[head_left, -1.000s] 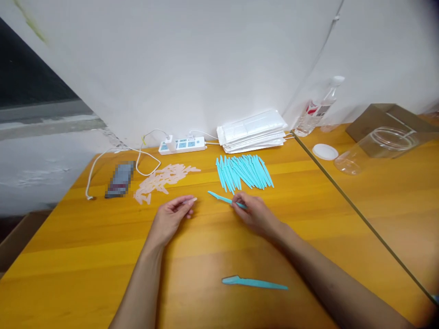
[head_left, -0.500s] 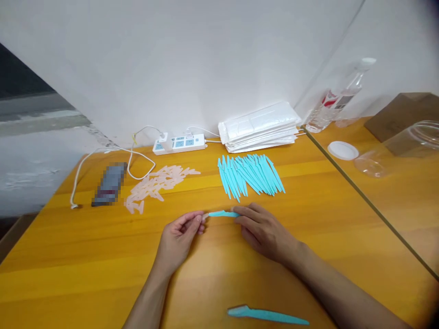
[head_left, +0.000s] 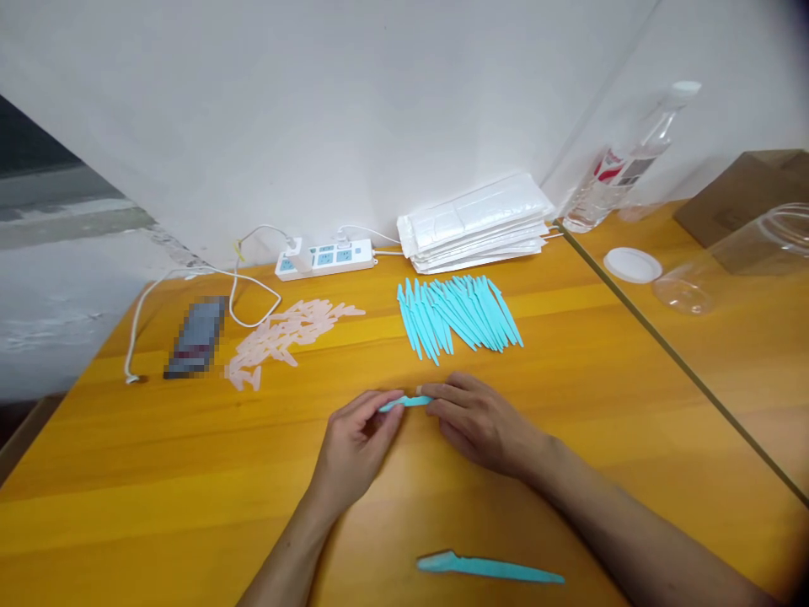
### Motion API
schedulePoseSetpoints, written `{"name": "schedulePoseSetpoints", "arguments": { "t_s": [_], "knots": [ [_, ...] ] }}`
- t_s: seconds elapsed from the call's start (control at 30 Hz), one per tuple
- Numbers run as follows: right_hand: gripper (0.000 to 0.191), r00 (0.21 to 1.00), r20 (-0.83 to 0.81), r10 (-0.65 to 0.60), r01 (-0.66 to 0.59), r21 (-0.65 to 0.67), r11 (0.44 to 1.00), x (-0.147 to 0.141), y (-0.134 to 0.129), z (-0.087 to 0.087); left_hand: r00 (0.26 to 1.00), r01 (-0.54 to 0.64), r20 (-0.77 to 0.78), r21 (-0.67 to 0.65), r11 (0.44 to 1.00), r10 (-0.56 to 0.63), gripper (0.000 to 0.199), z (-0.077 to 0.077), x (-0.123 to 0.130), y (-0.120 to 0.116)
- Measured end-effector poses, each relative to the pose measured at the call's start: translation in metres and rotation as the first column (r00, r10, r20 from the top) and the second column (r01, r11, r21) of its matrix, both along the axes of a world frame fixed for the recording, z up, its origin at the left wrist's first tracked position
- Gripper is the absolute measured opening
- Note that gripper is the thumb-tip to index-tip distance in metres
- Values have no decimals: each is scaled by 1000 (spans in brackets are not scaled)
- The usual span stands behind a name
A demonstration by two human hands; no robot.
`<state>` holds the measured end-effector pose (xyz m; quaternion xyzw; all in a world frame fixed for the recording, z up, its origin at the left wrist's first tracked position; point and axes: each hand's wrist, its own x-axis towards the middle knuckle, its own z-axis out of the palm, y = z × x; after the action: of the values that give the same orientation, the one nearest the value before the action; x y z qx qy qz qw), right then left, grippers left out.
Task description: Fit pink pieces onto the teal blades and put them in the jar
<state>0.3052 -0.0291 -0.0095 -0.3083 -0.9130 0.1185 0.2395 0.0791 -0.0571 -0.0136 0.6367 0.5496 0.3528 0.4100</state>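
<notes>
Head view: at the middle of the frame I see the left hand (head_left: 357,443) pinching one end of a blue tool (head_left: 415,402) between thumb and fingers, while the right hand (head_left: 484,426) grips its other end. A short length shows in the narrow gap between the fingertips. I cannot tell whether the left fingers hide anything else.

Just beyond, right of centre, lies a fan of blue tools (head_left: 461,316), its near tips close to the right hand. The pink pieces (head_left: 294,333) sit left of centre, beside a blurred phone (head_left: 195,337). One loose tool (head_left: 490,568) lies at bottom centre, between the forearms and well apart from both.

For room, I have a broad stretch of worktop (head_left: 145,489) at lower left, out to the slanting left edge. A dark seam (head_left: 670,354) runs from upper right to the right margin. Along the wall, the power strip (head_left: 345,255) and packets (head_left: 474,223) crowd the far edge; the bottle (head_left: 613,181), lid (head_left: 632,265), jar (head_left: 739,253) and box (head_left: 739,198) fill the upper right.
</notes>
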Motion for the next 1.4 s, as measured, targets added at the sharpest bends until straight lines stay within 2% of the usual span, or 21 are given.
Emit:
{"name": "schedulePoseSetpoints", "arguments": {
  "t_s": [0.1,0.2,0.37,0.43,0.47,0.5,0.57,0.63,0.67,0.77,0.87,0.97,1.07,1.17,1.23,1.3,1.4],
  "knots": [
    [19,1000,15,2,-1,-43,999,5,3,-4,972,137,-214,179,974,-98,25,-5,1,3],
    [16,1000,0,-14,14,-95,995,10,3,-9,931,199,-352,263,944,-98,23,-7,0,5],
    [18,996,-82,-29,11,-205,979,17,-1,-3,915,235,-386,281,931,-114,25,-6,-3,3],
    [17,981,-138,-134,103,-212,972,22,4,0,920,232,-377,297,926,-110,25,-8,-4,2],
    [17,961,-157,-228,195,-197,961,24,9,1,922,230,-373,307,924,-106,25,-9,-4,2],
    [17,926,-165,-340,312,-171,935,26,15,2,924,227,-370,316,921,-101,24,-11,-4,2],
    [22,822,-120,-556,546,-108,831,29,32,2,930,217,-356,333,918,-91,24,-14,-4,2],
    [31,731,18,-682,682,-61,729,27,51,2,944,202,-318,340,919,-90,25,-15,-4,3],
    [34,699,106,-707,714,-53,698,25,60,2,953,186,-290,343,921,-84,25,-14,-6,3],
    [34,640,318,-699,755,-96,648,16,80,4,976,83,-218,354,931,-4,25,-10,-17,7],
    [29,615,365,-699,780,-149,608,11,89,6,966,-68,-205,379,923,155,22,-6,-42,15],
    [26,605,354,-713,792,-180,583,14,90,10,922,-213,-214,418,883,324,22,-3,-79,22],
    [26,624,232,-746,781,-182,597,18,81,16,828,-332,-289,438,836,480,27,-1,-118,23],
    [21,693,-22,-721,698,-233,678,18,63,21,655,-331,-511,468,819,557,31,-1,-143,21],
    [18,729,-133,-672,599,-353,719,15,48,21,561,-259,-632,479,839,534,35,-1,-149,23],
    [15,746,-191,-638,503,-467,728,9,35,18,523,-149,-707,474,868,476,38,-1,-148,29],
    [8,763,-216,-610,439,-519,733,1,23,12,473,25,-801,428,903,367,40,-1,-141,43]
  ]
}}
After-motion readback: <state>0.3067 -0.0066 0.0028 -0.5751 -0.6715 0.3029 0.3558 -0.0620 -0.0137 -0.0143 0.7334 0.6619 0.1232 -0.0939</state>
